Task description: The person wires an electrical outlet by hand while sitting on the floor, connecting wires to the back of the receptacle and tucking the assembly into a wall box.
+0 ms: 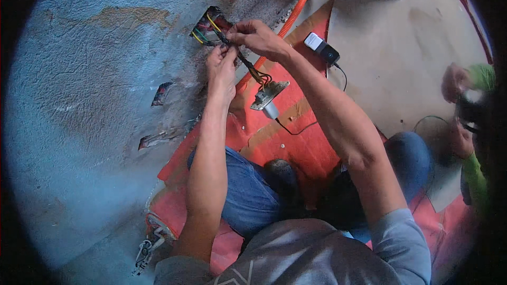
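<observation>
Along a rough blue-grey wall (pixel 95 95) on the left, above red floor covering (pixel 311 150), pinches a dark-wrapped wire bundle (pixel 245 63) between closed fingertips of the left hand (pixel 221 71) and right hand (pixel 259 39), just beside the far wall opening (pixel 213 10). Shows the near end already joined to a metal-plated electrical fitting (pixel 270 95), off the wall. Leaves yellow wire (pixel 212 21) and green wire (pixel 200 34) exposed; looks partway through, with wiring at the fingertips probably unfinished, details hidden.
</observation>
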`<state>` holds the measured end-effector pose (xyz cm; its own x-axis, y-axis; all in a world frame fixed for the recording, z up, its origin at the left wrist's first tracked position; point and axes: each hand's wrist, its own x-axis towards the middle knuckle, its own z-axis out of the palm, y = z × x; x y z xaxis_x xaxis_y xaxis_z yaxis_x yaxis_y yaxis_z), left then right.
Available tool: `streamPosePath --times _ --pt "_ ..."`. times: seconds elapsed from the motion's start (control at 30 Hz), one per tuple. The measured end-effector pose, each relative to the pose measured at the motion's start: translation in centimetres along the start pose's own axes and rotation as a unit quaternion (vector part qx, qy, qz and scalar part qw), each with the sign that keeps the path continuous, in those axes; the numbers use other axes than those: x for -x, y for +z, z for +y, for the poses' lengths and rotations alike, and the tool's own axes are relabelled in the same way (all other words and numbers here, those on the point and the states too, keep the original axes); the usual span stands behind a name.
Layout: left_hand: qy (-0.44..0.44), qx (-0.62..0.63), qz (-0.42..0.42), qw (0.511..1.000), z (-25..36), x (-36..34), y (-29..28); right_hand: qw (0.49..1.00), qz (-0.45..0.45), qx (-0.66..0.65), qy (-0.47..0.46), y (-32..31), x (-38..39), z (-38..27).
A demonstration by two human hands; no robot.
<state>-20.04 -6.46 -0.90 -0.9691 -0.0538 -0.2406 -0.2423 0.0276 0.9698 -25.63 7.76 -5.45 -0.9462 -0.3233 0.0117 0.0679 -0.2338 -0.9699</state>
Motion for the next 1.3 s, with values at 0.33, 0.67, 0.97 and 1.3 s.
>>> streamPosePath --times 0.33,0.67,0.97,1.3 --pt "0.001 0.008 -0.035 0.999 0.3 0.0 -0.7 0.992 -0.024 0.084 -0.085 -0.8 -1.2 -0.2" --pt "-0.010 0.011 -0.027 1.000 0.4 0.0 -1.3 0.953 0.016 0.250 -0.170 0.1 -0.4 -1.3" --pt "-0.015 0.007 -0.027 0.999 0.1 -0.3 -1.4 0.981 -0.012 0.159 -0.111 -0.3 -0.5 -1.1" --pt "-0.007 0.017 -0.041 0.999 0.4 -0.2 -1.2 0.972 0.006 0.201 -0.124 -0.3 -0.9 -0.3"
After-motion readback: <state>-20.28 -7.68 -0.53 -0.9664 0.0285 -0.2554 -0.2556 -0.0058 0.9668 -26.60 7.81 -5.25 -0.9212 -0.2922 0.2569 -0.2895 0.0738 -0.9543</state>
